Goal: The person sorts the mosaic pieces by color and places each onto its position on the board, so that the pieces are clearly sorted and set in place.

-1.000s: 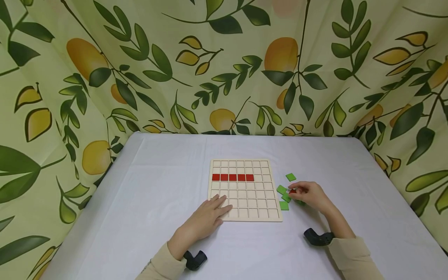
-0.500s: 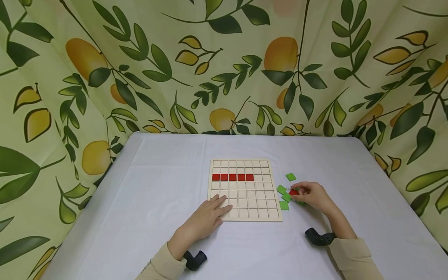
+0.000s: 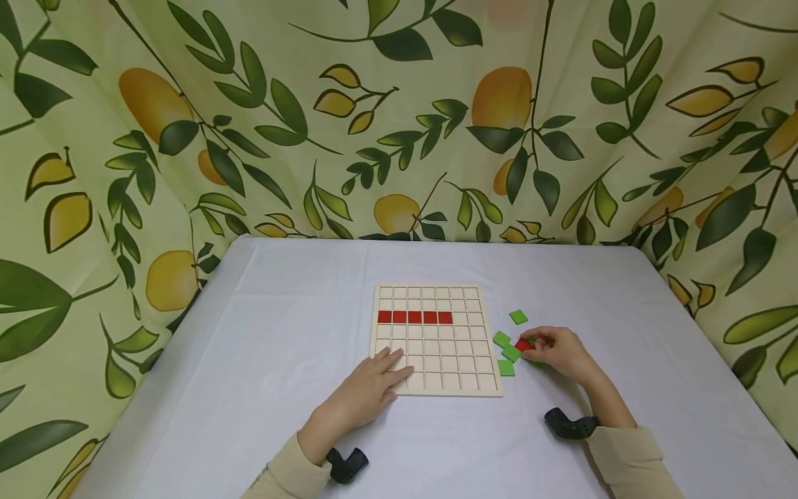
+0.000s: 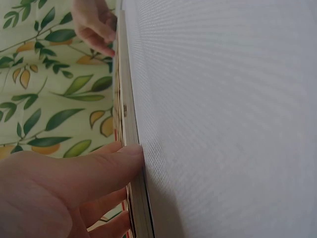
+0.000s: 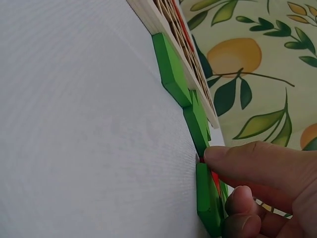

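Note:
My left hand (image 3: 368,387) rests on the near left corner of a pale wooden grid board (image 3: 458,360), fingers spread over its squares. In the left wrist view its thumb (image 4: 111,166) touches the board's side edge. A row of several red square tiles (image 3: 414,317) lies in the board's third row from the far side. Right of the board, my right hand (image 3: 561,352) pinches a loose red tile (image 3: 524,345) between thumb and finger. Several green tiles (image 3: 506,368) lie around it; some are partly hidden under the hand. The right wrist view shows green tiles (image 5: 171,69) close by the board's edge.
A white cloth (image 3: 299,298) covers the table. Behind and at the sides hangs a curtain (image 3: 399,125) with leaves and fruit. A black device is strapped at each wrist, the left one (image 3: 348,465) and the right one (image 3: 569,423) both just above the cloth.
The right hand has shifted very slightly, and more of the loose red tile shows between its fingertips. My left hand and the board have stayed where they were.

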`<state>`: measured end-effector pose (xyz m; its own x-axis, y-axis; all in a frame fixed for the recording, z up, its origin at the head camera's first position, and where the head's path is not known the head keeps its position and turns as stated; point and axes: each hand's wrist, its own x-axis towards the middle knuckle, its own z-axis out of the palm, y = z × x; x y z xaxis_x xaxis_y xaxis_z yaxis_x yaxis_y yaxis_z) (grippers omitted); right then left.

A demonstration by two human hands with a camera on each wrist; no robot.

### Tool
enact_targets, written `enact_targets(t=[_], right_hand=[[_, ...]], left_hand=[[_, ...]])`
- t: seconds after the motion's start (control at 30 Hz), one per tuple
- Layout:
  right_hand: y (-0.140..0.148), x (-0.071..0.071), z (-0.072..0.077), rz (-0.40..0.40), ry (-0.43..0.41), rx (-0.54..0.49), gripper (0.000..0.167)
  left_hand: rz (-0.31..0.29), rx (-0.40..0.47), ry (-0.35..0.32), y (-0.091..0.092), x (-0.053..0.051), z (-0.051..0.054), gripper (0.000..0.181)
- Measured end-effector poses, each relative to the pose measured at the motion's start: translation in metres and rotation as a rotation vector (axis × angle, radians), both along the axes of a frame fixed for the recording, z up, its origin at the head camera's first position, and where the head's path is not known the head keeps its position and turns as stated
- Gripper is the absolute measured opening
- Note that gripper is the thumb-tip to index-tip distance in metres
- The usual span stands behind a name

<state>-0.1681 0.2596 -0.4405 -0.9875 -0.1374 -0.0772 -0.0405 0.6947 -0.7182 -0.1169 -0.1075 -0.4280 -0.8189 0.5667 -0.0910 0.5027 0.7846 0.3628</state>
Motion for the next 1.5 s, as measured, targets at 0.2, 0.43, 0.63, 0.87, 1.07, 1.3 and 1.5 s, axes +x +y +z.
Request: enact_targets(t=[0.2, 0.43, 0.63, 0.87, 1.07, 1.3, 1.5], right_hand=[[-0.0008, -0.001, -0.0013, 0.006, 0.033, 0.032, 0.029], [-0.0013, -0.0027, -0.0019, 0.013, 0.055, 0.059, 0.029], [-0.0008, -0.0026, -0.0048, -0.001, 0.074, 0.076, 0.028], [0.0022, -0.0044, -0.0058, -0.022, 0.056, 0.093, 0.03], [0.004, -0.0049, -0.0059, -0.045, 0.037, 0.104, 0.031], [0.004, -0.0041, -0.0069, -0.071, 0.034, 0.107, 0.029], [0.0051, -0.0047, -0.0074, -0.066, 0.037, 0.105, 0.028]], left_hand=[[0.001, -0.004, 0.002, 0.0, 0.0005, 0.0008, 0.045], [-0.001, -0.003, 0.009, 0.0001, 0.001, 0.0006, 0.045], [-0.002, -0.006, 0.008, 0.0, 0.0013, 0.0002, 0.044], [-0.001, -0.003, 0.01, -0.0006, 0.0018, 0.0003, 0.044], [-0.003, 0.008, 0.003, -0.0006, 0.0014, 0.0003, 0.044], [-0.007, 0.011, 0.005, -0.0006, 0.0006, -0.0005, 0.045], [-0.002, 0.006, -0.002, -0.001, -0.0002, -0.002, 0.045]])
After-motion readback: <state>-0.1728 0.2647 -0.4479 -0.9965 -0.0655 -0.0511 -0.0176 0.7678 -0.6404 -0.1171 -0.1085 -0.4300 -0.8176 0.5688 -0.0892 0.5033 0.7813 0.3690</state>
